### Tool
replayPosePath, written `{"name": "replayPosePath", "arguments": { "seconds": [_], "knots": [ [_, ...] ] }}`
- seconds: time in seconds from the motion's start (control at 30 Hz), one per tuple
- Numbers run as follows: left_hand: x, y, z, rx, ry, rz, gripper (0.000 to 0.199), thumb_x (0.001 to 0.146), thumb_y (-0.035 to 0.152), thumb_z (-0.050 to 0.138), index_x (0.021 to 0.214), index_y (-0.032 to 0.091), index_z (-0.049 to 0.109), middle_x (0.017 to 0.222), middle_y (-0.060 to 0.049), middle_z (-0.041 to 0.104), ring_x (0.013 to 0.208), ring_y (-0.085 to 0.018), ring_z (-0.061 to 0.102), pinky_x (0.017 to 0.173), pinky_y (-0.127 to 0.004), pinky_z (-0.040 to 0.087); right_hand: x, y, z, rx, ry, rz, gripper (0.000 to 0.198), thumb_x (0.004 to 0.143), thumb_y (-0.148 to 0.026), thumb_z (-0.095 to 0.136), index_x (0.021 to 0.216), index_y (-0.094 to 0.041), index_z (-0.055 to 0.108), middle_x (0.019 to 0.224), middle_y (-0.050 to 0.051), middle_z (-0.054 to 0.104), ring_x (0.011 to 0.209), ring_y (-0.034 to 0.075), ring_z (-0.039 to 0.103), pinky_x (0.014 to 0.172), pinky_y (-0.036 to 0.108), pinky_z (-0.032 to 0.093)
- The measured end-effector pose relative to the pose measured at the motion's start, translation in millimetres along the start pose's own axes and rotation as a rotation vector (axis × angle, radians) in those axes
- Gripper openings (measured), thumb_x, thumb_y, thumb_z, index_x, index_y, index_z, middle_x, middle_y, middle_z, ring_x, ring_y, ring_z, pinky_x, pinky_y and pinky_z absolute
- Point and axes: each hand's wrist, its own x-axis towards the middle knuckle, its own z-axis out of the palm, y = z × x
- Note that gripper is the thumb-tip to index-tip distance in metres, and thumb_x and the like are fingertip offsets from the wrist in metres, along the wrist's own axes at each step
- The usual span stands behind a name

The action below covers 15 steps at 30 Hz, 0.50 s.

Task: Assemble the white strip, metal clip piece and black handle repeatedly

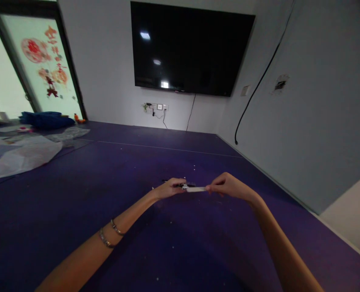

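Observation:
My left hand (170,188), with two bracelets further up its arm, is closed around a small dark and silver tool (184,186); its exact kind is too small to make out. From the tool's right side a narrow white strip (197,189) runs level to my right hand (226,185). The thumb and fingers of that hand pinch the strip's right end. Both hands are low over the purple surface (155,239). Some dark bits beside the tool are partly hidden by my left fingers.
Tiny white specks are scattered on the purple surface. Clear plastic sheeting (30,156) and a blue cloth bundle (47,120) lie at the left. A black cable (259,83) hangs along the right wall. A television (192,48) is mounted on the far wall.

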Motion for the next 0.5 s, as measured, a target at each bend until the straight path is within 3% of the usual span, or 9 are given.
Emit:
{"name": "replayPosePath", "arguments": {
  "seconds": [0.07, 0.2, 0.33, 0.43, 0.5],
  "knots": [
    [-0.2, -0.4, -0.3, -0.010, -0.007, -0.005, 0.025, 0.078, 0.034, 0.052, 0.063, 0.016, 0.044, 0.061, 0.004, 0.036, 0.061, -0.010, 0.034, 0.055, -0.021, 0.025, 0.8, 1.0, 0.5, 0.007, -0.041, -0.010, 0.037, 0.071, -0.048, 0.059, 0.056, -0.015, 0.067, 0.041, -0.002, 0.046, 0.040, 0.007, 0.034, 0.040, 0.022, 0.022],
    [-0.7, -0.9, -1.3, -0.030, 0.002, -0.016, 0.027, 0.078, 0.036, 0.053, 0.064, 0.016, 0.044, 0.062, 0.004, 0.035, 0.060, -0.009, 0.033, 0.055, -0.022, 0.025, 1.4, 2.6, 1.2, 0.033, 0.055, -0.014, 0.035, 0.072, -0.047, 0.059, 0.060, -0.016, 0.068, 0.042, -0.002, 0.046, 0.040, 0.007, 0.035, 0.040, 0.022, 0.023],
    [1.2, -8.1, 0.2, -0.099, 0.079, -0.035, 0.028, 0.077, 0.040, 0.054, 0.067, 0.016, 0.045, 0.062, 0.004, 0.038, 0.058, -0.008, 0.036, 0.054, -0.021, 0.029, 0.2, 2.5, -0.5, 0.038, -0.069, 0.002, 0.035, 0.071, -0.046, 0.060, 0.055, -0.015, 0.066, 0.041, -0.002, 0.047, 0.040, 0.006, 0.035, 0.040, 0.021, 0.024],
    [4.5, -20.2, 4.1, -0.246, 0.228, -0.067, 0.033, 0.077, 0.048, 0.052, 0.070, 0.017, 0.042, 0.058, 0.006, 0.037, 0.050, -0.006, 0.036, 0.049, -0.020, 0.034, 1.4, -3.1, 1.5, 0.193, 0.080, 0.001, 0.034, 0.074, -0.046, 0.056, 0.066, -0.015, 0.067, 0.045, -0.003, 0.046, 0.039, 0.005, 0.034, 0.038, 0.020, 0.024],
    [6.4, -27.4, 7.5, -0.382, 0.318, -0.126, 0.037, 0.077, 0.052, 0.050, 0.070, 0.019, 0.037, 0.052, 0.009, 0.032, 0.041, -0.005, 0.032, 0.041, -0.019, 0.033, 4.1, -10.3, 8.1, 0.423, 0.191, 0.037, 0.033, 0.075, -0.046, 0.055, 0.077, -0.015, 0.065, 0.050, -0.004, 0.045, 0.039, 0.004, 0.034, 0.036, 0.018, 0.023]
  ]
}}
